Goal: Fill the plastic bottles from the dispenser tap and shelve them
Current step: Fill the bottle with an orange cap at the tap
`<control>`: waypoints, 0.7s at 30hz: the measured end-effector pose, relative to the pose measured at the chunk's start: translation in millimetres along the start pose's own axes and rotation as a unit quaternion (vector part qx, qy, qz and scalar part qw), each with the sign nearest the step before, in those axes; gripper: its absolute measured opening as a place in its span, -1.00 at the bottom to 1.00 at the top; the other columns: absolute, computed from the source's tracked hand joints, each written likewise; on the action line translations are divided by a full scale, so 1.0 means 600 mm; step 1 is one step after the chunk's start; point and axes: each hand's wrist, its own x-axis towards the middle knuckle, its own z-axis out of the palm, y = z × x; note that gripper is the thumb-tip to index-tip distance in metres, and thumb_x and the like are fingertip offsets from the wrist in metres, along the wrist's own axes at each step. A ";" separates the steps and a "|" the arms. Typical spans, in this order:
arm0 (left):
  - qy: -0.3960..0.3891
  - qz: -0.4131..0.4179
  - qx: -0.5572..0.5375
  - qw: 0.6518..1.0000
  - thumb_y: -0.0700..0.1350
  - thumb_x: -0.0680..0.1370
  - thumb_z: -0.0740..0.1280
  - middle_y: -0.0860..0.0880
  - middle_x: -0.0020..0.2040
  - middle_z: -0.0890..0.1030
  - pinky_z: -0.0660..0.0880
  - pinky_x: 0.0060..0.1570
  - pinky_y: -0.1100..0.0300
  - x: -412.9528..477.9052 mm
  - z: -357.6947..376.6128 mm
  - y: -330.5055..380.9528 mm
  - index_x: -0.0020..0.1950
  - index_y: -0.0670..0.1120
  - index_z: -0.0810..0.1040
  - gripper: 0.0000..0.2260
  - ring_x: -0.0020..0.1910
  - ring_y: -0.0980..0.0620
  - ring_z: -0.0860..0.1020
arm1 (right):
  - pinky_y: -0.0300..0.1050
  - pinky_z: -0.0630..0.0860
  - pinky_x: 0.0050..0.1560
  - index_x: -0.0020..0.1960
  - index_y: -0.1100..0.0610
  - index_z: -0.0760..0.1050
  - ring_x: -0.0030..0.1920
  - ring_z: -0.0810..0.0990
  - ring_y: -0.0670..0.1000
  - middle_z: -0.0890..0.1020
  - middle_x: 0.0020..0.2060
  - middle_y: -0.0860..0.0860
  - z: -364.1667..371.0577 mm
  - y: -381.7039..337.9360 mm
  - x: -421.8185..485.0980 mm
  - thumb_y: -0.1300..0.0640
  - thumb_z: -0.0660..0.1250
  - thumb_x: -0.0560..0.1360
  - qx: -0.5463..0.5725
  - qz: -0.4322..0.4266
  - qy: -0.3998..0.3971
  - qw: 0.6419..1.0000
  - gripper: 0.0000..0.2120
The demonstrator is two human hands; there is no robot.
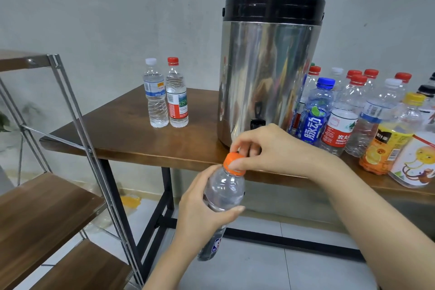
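My left hand point(202, 214) grips a clear plastic bottle point(224, 192) around its upper body, in front of the table's edge. The fingers of my right hand point(270, 148) pinch the bottle's orange cap point(231, 162). Behind my hands, a steel dispenser point(268, 63) with a black lid stands on the wooden table point(131, 134); its black tap point(256, 122) shows just above my right hand. Two capped bottles holding water point(166, 94) stand upright on the table to the left of the dispenser.
A crowd of several capped plastic bottles point(357, 113) fills the table to the right of the dispenser. A metal-framed shelf with wooden boards point(42, 216) stands at the left. Tiled floor lies below.
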 end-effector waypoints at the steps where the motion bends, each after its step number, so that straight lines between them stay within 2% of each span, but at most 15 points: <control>1: 0.002 -0.001 -0.003 1.000 0.10 0.20 0.60 0.21 0.21 0.59 0.55 0.17 0.17 0.001 -0.001 -0.001 0.31 0.22 0.47 -0.30 0.23 0.15 0.56 | -0.23 0.46 -0.17 0.09 -0.13 0.58 -0.20 0.55 -0.20 0.63 -0.15 -0.18 0.003 0.000 0.003 -0.29 0.39 0.41 -0.035 0.011 0.019 0.999 -0.65; 3: 0.008 -0.006 -0.018 1.000 0.09 0.20 0.60 0.21 0.20 0.60 0.56 0.16 0.18 0.002 -0.004 -0.003 0.30 0.20 0.48 -0.31 0.21 0.15 0.57 | -0.26 0.43 -0.12 0.25 -0.22 0.49 -0.14 0.53 -0.24 0.59 -0.03 -0.25 0.008 -0.001 0.002 -0.34 0.35 0.41 -0.037 0.005 0.008 0.999 -0.55; 5: 0.008 -0.008 -0.027 1.000 0.06 0.21 0.61 0.19 0.20 0.61 0.57 0.15 0.13 0.004 -0.009 -0.006 0.30 0.19 0.48 -0.32 0.20 0.13 0.58 | -0.39 0.40 -0.08 0.39 -0.19 0.41 -0.04 0.53 -0.24 0.54 0.08 -0.29 0.007 -0.002 0.003 -0.14 0.41 0.47 0.037 -0.023 -0.034 0.998 -0.49; 7: 0.005 -0.008 -0.027 1.000 0.07 0.21 0.61 0.17 0.20 0.61 0.58 0.16 0.08 0.005 -0.012 -0.011 0.32 0.16 0.48 -0.31 0.20 0.11 0.58 | -0.43 0.38 -0.07 0.36 -0.09 0.48 0.01 0.52 -0.23 0.55 0.07 -0.25 0.013 0.000 0.009 0.01 0.43 0.51 0.052 -0.041 -0.040 0.997 -0.57; 9: 0.010 -0.005 -0.028 1.000 0.09 0.21 0.60 0.17 0.20 0.61 0.59 0.15 0.11 0.007 -0.013 -0.014 0.33 0.14 0.48 -0.30 0.20 0.11 0.59 | -0.42 0.35 -0.05 0.31 -0.01 0.55 0.00 0.49 -0.20 0.56 0.03 -0.18 0.023 -0.002 0.020 0.05 0.43 0.51 0.042 -0.052 -0.003 0.998 -0.64; 11: 0.026 -0.008 -0.034 0.999 0.10 0.21 0.59 0.18 0.18 0.62 0.58 0.14 0.16 0.007 -0.013 -0.015 0.32 0.14 0.49 -0.31 0.18 0.12 0.59 | -0.46 0.30 -0.04 0.30 0.06 0.55 -0.08 0.44 -0.28 0.51 -0.06 -0.19 0.036 -0.005 0.027 0.09 0.40 0.54 0.041 -0.054 0.018 0.998 -0.67; 13: 0.047 -0.017 -0.041 0.998 0.10 0.20 0.59 0.20 0.18 0.62 0.57 0.13 0.21 0.009 -0.013 -0.016 0.31 0.17 0.48 -0.31 0.18 0.15 0.59 | -0.49 0.26 0.01 0.34 0.06 0.50 -0.06 0.40 -0.29 0.50 -0.02 -0.16 0.052 -0.011 0.036 0.08 0.33 0.58 0.033 -0.048 0.037 0.998 -0.66; 14: 0.060 -0.023 -0.044 0.997 0.07 0.20 0.61 0.21 0.17 0.62 0.57 0.13 0.21 0.012 -0.015 -0.018 0.30 0.20 0.48 -0.31 0.17 0.17 0.59 | -0.45 0.27 0.07 0.37 0.03 0.47 0.00 0.39 -0.26 0.52 0.05 -0.13 0.063 -0.013 0.042 0.04 0.29 0.60 0.033 -0.049 0.060 0.996 -0.66; 17: 0.110 -0.039 -0.047 0.992 -0.08 0.24 0.67 0.22 0.16 0.61 0.58 0.15 0.10 0.031 -0.029 -0.022 0.30 0.22 0.47 -0.29 0.13 0.20 0.60 | -0.18 0.35 0.23 0.40 0.01 0.42 0.22 0.43 -0.07 0.52 0.21 -0.08 0.103 -0.008 0.076 -0.06 0.12 0.65 0.060 -0.056 0.187 0.979 -0.63; 19: 0.144 -0.041 -0.055 0.987 -0.10 0.27 0.65 0.23 0.15 0.61 0.59 0.14 0.06 0.055 -0.045 -0.017 0.31 0.21 0.46 -0.31 0.11 0.22 0.60 | -0.14 0.36 0.26 0.38 0.06 0.44 0.26 0.42 -0.04 0.50 0.26 -0.05 0.131 0.003 0.109 -0.03 0.09 0.66 0.063 -0.036 0.273 0.959 -0.64; 21: 0.181 -0.030 -0.066 0.981 -0.11 0.30 0.64 0.21 0.13 0.62 0.59 0.14 0.04 0.086 -0.067 -0.008 0.33 0.16 0.46 -0.33 0.09 0.21 0.61 | -0.12 0.38 0.26 0.35 0.08 0.46 0.26 0.43 -0.01 0.51 0.27 -0.03 0.157 0.015 0.144 0.01 0.10 0.67 0.037 -0.009 0.322 0.946 -0.67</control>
